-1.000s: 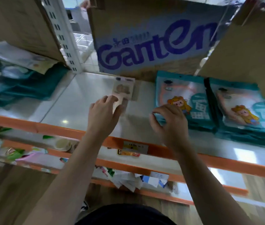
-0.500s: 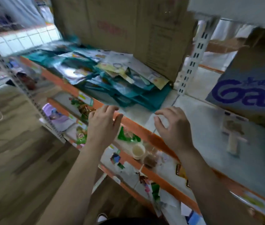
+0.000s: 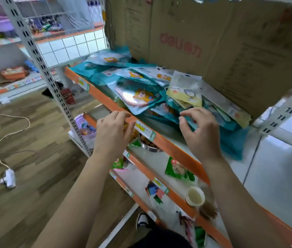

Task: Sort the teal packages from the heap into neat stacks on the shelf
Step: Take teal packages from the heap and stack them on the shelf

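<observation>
Nearest the camera, the left hand (image 3: 113,135) hangs in front of the shelf's orange front rail (image 3: 175,153), fingers loosely curled and holding nothing. The right hand (image 3: 201,135) is level with it, thumb and forefinger parted in a half-formed pinch, also empty. Whether its fingertips touch the package edge just beyond them cannot be told. A price label (image 3: 144,128) on the rail sits between the two hands. Immediately beyond both hands lies the heap of teal packages (image 3: 159,77), overlapping and askew. A teal package with a cartoon figure (image 3: 138,94) lies uppermost ahead of the left hand, and a yellow-and-white package (image 3: 184,90) rests on top ahead of the right hand. Behind the heap, farthest off, stands a cardboard box (image 3: 204,38). The change: a second ago the hands were over bare shelf beside two finished stacks under a blue-lettered box. The view has since swung left, those stacks have passed out of frame, and both hands have arrived at the heap's near edge. Assessment: one placing round appears closed and a fresh pick is opening. The heap remains large, so the sorting looks far from complete. The yellow-and-white item is not task stock and would need passing over.
</observation>
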Motion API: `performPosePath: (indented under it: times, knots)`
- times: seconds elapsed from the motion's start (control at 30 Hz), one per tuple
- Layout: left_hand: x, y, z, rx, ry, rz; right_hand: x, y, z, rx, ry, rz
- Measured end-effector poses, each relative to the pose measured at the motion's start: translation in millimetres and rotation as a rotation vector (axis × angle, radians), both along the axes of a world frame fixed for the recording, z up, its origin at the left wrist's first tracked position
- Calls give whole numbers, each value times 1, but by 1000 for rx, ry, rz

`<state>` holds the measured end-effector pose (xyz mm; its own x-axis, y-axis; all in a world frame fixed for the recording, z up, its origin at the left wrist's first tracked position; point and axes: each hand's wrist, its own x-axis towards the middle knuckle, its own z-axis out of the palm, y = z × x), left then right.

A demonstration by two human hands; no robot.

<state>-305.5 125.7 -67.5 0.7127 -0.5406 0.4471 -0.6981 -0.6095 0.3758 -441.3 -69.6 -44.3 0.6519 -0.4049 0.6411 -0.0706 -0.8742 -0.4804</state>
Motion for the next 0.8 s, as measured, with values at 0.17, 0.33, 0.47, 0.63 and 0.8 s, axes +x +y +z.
performPosePath:
  times: [0.17,0.33,0.47,0.63,0.8]
  knots:
    - [58,-11,2,-15,10,-25,69,-15,8,2,-32,-14]
    - [132,-29,10,-37,-2,-15,137,-32,22,21,-12,15]
    - [181,-42,14,-73,22,11,186,-46,30,32,89,60]
    - [230,-45,6,-92,67,13,238,-54,38,40,252,82]
    - [294,-38,3,-55,54,27,302,-56,54,-6,384,32]
